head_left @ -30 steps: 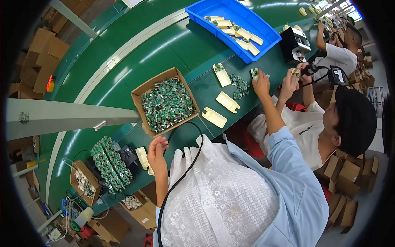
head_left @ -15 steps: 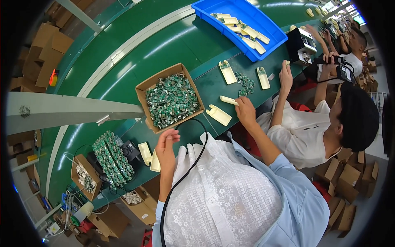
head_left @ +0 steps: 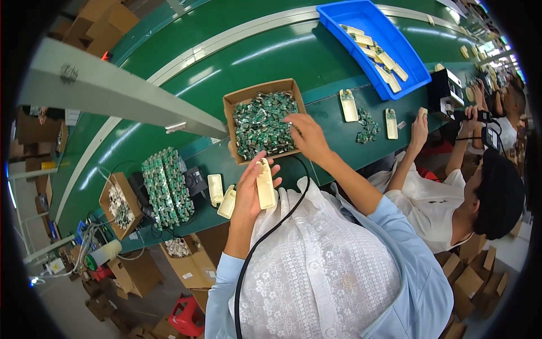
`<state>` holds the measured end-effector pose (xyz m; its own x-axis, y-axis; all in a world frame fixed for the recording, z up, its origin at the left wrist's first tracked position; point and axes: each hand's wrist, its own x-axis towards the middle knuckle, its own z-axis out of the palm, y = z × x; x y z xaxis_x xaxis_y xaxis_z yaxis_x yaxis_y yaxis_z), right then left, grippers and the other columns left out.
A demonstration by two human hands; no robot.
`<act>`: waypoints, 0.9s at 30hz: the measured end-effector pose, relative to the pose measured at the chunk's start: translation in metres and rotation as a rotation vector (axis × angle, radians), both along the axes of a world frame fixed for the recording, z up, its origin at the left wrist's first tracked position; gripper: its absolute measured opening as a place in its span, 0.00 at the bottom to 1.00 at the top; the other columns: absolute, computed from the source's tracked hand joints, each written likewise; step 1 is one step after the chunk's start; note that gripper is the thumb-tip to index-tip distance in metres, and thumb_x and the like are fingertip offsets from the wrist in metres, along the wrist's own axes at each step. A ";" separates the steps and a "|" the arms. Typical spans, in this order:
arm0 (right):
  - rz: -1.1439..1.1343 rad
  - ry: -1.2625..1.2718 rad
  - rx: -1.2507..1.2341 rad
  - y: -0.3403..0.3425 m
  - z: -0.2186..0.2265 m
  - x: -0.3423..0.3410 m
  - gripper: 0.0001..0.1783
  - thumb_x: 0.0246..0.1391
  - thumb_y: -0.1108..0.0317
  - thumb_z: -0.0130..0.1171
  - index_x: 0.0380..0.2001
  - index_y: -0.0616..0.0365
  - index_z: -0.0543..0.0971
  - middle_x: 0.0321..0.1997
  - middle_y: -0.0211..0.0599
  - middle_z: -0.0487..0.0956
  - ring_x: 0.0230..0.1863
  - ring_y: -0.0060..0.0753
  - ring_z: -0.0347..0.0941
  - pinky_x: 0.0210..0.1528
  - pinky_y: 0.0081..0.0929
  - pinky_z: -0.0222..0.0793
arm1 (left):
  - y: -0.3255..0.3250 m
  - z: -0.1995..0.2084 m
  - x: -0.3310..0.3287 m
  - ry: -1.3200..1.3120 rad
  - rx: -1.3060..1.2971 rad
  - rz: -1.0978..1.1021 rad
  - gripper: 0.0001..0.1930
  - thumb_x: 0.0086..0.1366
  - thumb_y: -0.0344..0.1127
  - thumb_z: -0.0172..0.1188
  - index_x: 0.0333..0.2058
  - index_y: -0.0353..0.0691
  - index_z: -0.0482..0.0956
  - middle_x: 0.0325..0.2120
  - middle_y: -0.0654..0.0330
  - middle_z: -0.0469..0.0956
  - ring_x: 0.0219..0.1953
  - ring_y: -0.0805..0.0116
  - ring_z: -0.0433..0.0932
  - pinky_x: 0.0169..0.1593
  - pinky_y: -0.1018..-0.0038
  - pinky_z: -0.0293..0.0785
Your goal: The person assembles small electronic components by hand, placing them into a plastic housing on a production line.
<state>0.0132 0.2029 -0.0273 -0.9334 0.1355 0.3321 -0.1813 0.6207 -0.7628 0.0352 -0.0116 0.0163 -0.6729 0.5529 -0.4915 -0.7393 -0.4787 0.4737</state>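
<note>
The long cream plastic casing (head_left: pixel 265 189) hides part of the left hand's (head_left: pixel 247 191) palm and fingers. Whether the right hand (head_left: pixel 309 138) pinches one of the small green circuit boards (head_left: pixel 262 121) is impossible to tell; the boards, too small and jumbled to make out singly, cover the bottom of the open brown cardboard box (head_left: pixel 230 113). The lower end of the thin black cable (head_left: pixel 244 271) runs out at the bottom edge. Whatever the white-shirted co-worker's hand (head_left: pixel 419 133) holds is too small to identify.
</note>
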 end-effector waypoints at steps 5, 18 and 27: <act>0.005 -0.030 0.345 -0.008 -0.035 -0.031 0.14 0.45 0.75 0.58 0.39 0.59 0.75 0.39 0.41 0.75 0.43 0.47 0.70 0.46 0.39 0.66 | -0.002 0.001 0.005 -0.006 -0.023 0.101 0.21 0.67 0.31 0.46 0.59 0.40 0.60 0.54 0.49 0.68 0.51 0.59 0.73 0.47 0.62 0.76; 0.209 -0.249 0.207 -0.013 -0.022 -0.016 0.11 0.47 0.72 0.59 0.35 0.56 0.71 0.31 0.43 0.73 0.32 0.49 0.73 0.32 0.42 0.69 | -0.001 0.005 0.000 0.038 -0.115 0.073 0.20 0.68 0.32 0.44 0.58 0.42 0.61 0.52 0.50 0.70 0.48 0.61 0.73 0.49 0.62 0.74; 0.326 -0.284 0.461 -0.007 -0.021 -0.025 0.12 0.48 0.70 0.58 0.38 0.54 0.73 0.29 0.40 0.74 0.31 0.47 0.74 0.32 0.41 0.71 | -0.006 -0.005 0.004 -0.053 0.078 0.090 0.21 0.69 0.39 0.39 0.58 0.40 0.61 0.55 0.51 0.68 0.52 0.60 0.71 0.52 0.60 0.72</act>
